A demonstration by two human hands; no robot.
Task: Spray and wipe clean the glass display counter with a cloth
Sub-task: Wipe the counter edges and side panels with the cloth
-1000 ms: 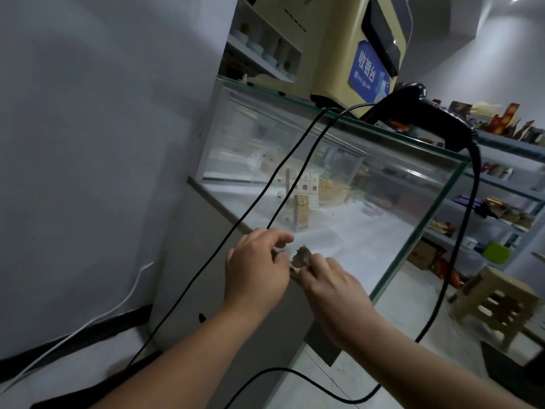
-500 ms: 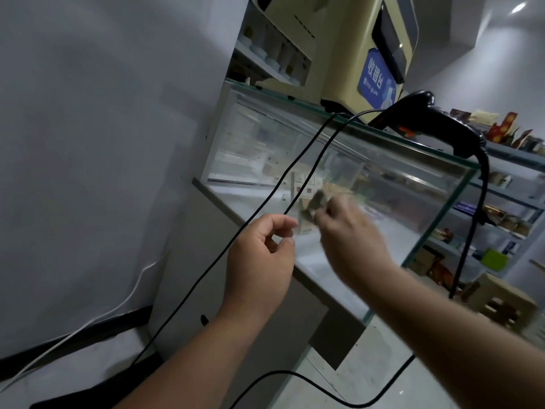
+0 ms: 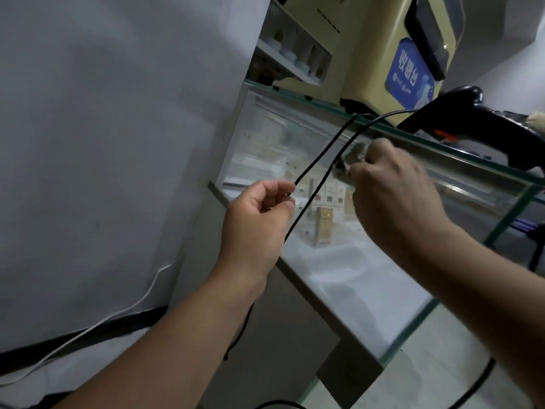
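So nearest the camera, the left hand (image 3: 256,222) has its fingers curled in, thumb and forefinger pinching a black cable (image 3: 318,156) that drops off the counter top, with a second one right beside it. The right hand (image 3: 395,196) is higher and further in, fingertips bunched tight on a small grey cloth (image 3: 354,154) right up at the pane of the glass display counter (image 3: 265,137), near the top edge (too blurry to say if it's touching). Inside, small cardboard boxes (image 3: 324,225) stand on the white floor. On top there's a black barcode scanner (image 3: 483,125), then a cream checkout machine (image 3: 374,48) with a blue sign. Plain white wall (image 3: 103,128) on the left, a white wire (image 3: 147,293) trailing down it to black skirting
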